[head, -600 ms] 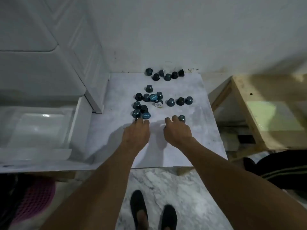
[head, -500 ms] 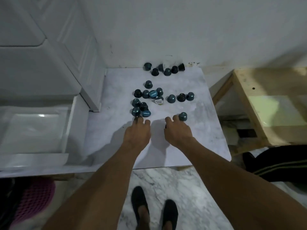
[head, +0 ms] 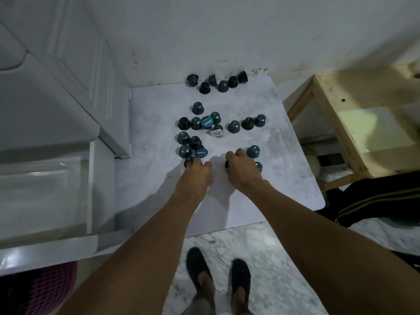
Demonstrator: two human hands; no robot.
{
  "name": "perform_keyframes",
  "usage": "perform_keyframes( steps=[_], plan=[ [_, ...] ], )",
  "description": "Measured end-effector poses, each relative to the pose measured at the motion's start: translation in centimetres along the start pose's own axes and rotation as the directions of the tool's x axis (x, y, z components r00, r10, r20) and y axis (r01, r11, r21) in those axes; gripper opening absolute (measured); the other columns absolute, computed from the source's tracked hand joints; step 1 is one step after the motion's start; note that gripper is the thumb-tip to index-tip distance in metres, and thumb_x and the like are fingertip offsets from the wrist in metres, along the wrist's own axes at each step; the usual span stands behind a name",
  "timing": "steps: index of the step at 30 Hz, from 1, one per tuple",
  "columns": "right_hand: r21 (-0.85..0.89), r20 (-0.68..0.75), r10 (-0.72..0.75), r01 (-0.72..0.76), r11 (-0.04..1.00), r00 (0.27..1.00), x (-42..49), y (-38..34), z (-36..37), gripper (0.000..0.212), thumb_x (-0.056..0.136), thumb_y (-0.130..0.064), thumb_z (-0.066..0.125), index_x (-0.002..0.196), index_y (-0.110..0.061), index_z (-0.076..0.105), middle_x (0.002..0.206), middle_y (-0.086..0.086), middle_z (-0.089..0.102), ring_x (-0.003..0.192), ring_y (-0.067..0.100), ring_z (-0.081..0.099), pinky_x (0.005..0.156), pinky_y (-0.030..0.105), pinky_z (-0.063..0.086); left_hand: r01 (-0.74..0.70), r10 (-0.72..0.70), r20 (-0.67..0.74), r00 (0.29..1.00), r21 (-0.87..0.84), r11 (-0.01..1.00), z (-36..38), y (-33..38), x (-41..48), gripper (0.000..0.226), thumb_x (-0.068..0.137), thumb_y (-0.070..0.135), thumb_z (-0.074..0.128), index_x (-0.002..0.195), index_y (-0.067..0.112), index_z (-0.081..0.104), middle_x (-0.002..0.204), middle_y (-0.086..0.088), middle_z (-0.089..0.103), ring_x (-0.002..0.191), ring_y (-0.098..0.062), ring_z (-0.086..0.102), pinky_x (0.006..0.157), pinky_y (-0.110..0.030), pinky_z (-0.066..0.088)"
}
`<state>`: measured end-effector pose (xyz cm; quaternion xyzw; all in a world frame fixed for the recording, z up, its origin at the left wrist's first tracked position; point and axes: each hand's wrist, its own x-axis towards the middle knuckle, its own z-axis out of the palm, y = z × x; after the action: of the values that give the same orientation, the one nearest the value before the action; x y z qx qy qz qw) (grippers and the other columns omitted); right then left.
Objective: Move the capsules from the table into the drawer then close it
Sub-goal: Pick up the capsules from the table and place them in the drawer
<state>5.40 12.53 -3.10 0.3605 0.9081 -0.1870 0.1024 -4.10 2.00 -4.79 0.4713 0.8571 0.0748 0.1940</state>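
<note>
Small dome-shaped coffee capsules (head: 233,126): mix of teal and near-black. Two show bright blue foil lids (head: 206,122) with white lettering, one a pale printed lid (head: 217,133). Marble-look flat counter (head: 159,105): white, faint grey clouding. Behind counter: white painted wall (head: 227,30), dark specks. Left of counter: glossy white panelled cabinet (head: 68,64), translucent white plastic drawer (head: 41,189). Right: pale raw-wood table (head: 341,87), black cloth with olive stripes (head: 375,201). In front: grey-veined white marble floor (head: 272,269), black slip-on shoes (head: 196,267), pink mesh basket (head: 50,289).
</note>
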Motion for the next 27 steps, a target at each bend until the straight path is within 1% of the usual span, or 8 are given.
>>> perform_keyframes(
  steps=[4, 8, 11, 14, 18, 21, 24, 27],
  plan=[
    [0.074, 0.019, 0.041, -0.043, 0.996, 0.999, -1.2, 0.2, -0.6, 0.041, 0.089, -0.003, 0.048, 0.130, -0.007, 0.047, 0.126, 0.020, 0.040, 0.101, 0.043, 0.055, 0.084, 0.043, 0.047, -0.002, 0.002, -0.028, 1.000, -0.018, 1.000, -0.3, 0.1, -1.2, 0.023, 0.092, 0.013, 0.053, 0.115, 0.008, 0.059, 0.118, -0.016, 0.045, 0.102, -0.026, 0.049, 0.081, -0.028, 0.042],
    [0.113, -0.004, 0.076, -0.075, 0.991, 0.997, -2.7, 0.3, -1.4, 0.019, 0.085, 0.001, 0.044, 0.104, -0.002, 0.046, 0.127, 0.024, 0.035, 0.084, 0.041, 0.050, 0.073, 0.040, 0.045, 0.061, -0.072, -0.143, 0.987, -0.078, 0.995, -1.3, 0.6, -3.3, 0.023, 0.088, 0.008, 0.058, 0.111, 0.009, 0.053, 0.116, -0.015, 0.045, 0.094, -0.028, 0.054, 0.081, -0.029, 0.044],
    [0.143, -0.013, 0.044, -0.042, 0.989, 0.999, -3.6, 0.5, -2.1, 0.019, 0.081, -0.001, 0.045, 0.098, -0.006, 0.041, 0.125, 0.025, 0.037, 0.090, 0.044, 0.050, 0.073, 0.039, 0.043, 0.114, -0.145, -0.196, 0.970, -0.160, 0.981, -2.4, 1.6, -4.9, 0.024, 0.086, 0.012, 0.062, 0.107, 0.008, 0.052, 0.112, -0.017, 0.046, 0.084, -0.031, 0.056, 0.078, -0.034, 0.048],
    [0.147, -0.045, -0.036, 0.042, 0.988, 0.998, -5.0, 0.6, -3.2, 0.016, 0.081, -0.011, 0.049, 0.091, -0.010, 0.036, 0.107, 0.021, 0.048, 0.087, 0.037, 0.047, 0.066, 0.035, 0.038, 0.161, -0.210, -0.258, 0.943, -0.200, 0.966, -3.7, 3.2, -7.0, 0.029, 0.083, 0.023, 0.064, 0.105, 0.008, 0.051, 0.103, -0.017, 0.053, 0.087, -0.033, 0.055, 0.076, -0.036, 0.046],
    [0.054, -0.113, -0.140, 0.147, 0.988, 0.984, -7.8, 0.2, -5.4, 0.020, 0.083, -0.025, 0.052, 0.089, -0.012, 0.039, 0.088, 0.011, 0.052, 0.077, 0.029, 0.046, 0.061, 0.034, 0.035, 0.239, -0.321, -0.362, 0.875, -0.252, 0.938, -5.7, 5.4, -11.0, 0.025, 0.080, 0.032, 0.063, 0.094, 0.013, 0.054, 0.090, -0.009, 0.059, 0.081, -0.027, 0.056, 0.068, -0.034, 0.045],
    [0.104, -0.165, -0.231, 0.250, 0.963, 0.959, -9.6, -1.2, -7.3, 0.023, 0.083, -0.024, 0.052, 0.098, -0.010, 0.044, 0.097, 0.012, 0.055, 0.083, 0.033, 0.052, 0.066, 0.035, 0.036, 0.274, -0.400, -0.423, 0.813, -0.328, 0.904, -7.4, 6.0, -13.9, 0.027, 0.080, 0.027, 0.064, 0.100, 0.012, 0.056, 0.094, -0.009, 0.061, 0.086, -0.028, 0.058, 0.068, -0.032, 0.043],
    [0.156, -0.209, -0.334, 0.368, 0.916, 0.919, -10.7, -4.0, -8.9, 0.040, 0.083, -0.022, 0.057, 0.118, -0.005, 0.049, 0.119, 0.017, 0.052, 0.104, 0.036, 0.053, 0.082, 0.038, 0.043, 0.311, -0.477, -0.459, 0.749, -0.392, 0.866, -9.5, 5.4, -16.5, 0.041, 0.080, 0.026, 0.066, 0.117, 0.010, 0.057, 0.109, -0.011, 0.060, 0.100, -0.029, 0.058, 0.078, -0.035, 0.045],
    [0.126, -0.249, -0.429, 0.469, 0.874, 0.868, -11.7, -7.7, -10.1, 0.041, 0.081, -0.022, 0.059, 0.116, -0.002, 0.053, 0.118, 0.017, 0.052, 0.104, 0.034, 0.052, 0.082, 0.035, 0.043, 0.339, -0.491, -0.527, 0.694, -0.363, 0.868, -12.0, 3.8, -19.1, 0.033, 0.079, 0.024, 0.066, 0.105, 0.004, 0.062, 0.100, -0.014, 0.059, 0.093, -0.030, 0.058, 0.074, -0.033, 0.042]
  ],
)
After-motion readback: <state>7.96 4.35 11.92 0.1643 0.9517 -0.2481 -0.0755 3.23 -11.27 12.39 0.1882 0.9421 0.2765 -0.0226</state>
